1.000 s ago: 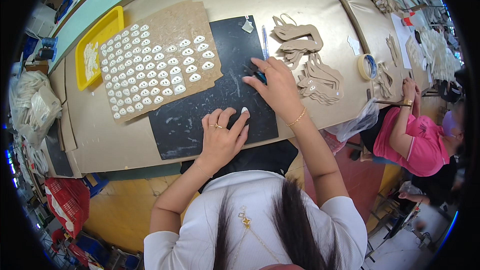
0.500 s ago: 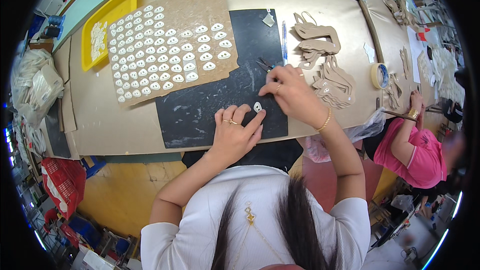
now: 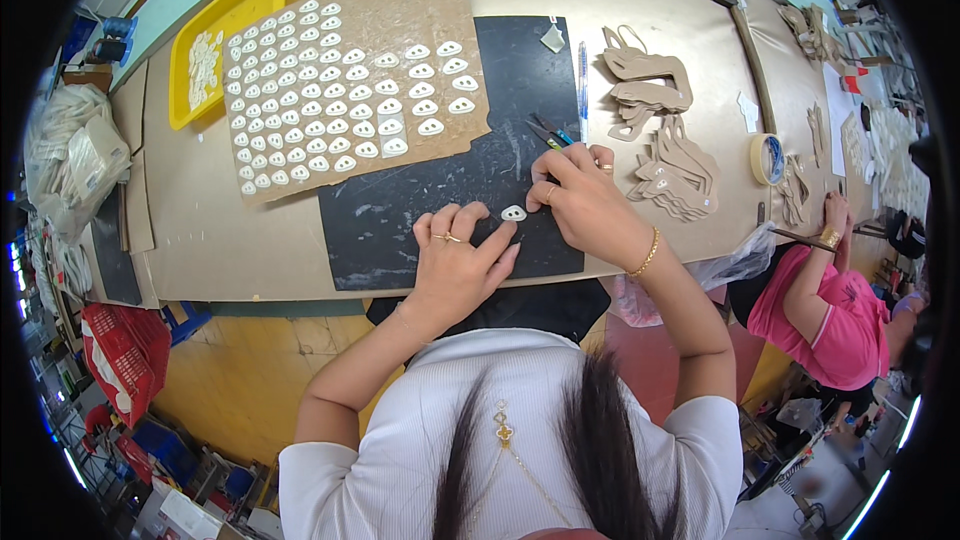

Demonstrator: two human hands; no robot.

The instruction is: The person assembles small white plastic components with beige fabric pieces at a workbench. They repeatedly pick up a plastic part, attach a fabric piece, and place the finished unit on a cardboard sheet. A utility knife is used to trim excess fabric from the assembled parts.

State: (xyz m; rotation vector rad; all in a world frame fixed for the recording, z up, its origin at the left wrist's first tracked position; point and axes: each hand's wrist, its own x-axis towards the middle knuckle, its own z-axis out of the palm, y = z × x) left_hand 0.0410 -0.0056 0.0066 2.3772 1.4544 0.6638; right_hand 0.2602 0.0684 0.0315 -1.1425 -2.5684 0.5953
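On the black mat (image 3: 400, 230) lies a small white piece with two dark holes (image 3: 513, 213), flat and rounded. The index fingertip of my left hand (image 3: 455, 255) touches its near edge; that hand's fingers are apart and bent. My right hand (image 3: 580, 195) is closed just right of the piece, thumb and index finger close to it. From the far side of its fingers stick out the dark pointed blades of small snips (image 3: 548, 130), their handles mostly hidden in the hand. A brown sheet (image 3: 400, 15) at the far left bears rows of similar white pieces (image 3: 325, 90).
A yellow tray (image 3: 232, 10) with loose white bits stands at the far left. Right of the mat are a pen (image 3: 583, 90), stacked beige cutouts (image 3: 680, 175), a tape roll (image 3: 767, 158) and a hammer (image 3: 750, 60). A person in pink (image 3: 825, 315) sits at the right.
The white piece has turned from upright to lying crosswise on the mat. My right thumb and index finger have come nearer to it. My left index finger stays at its edge.
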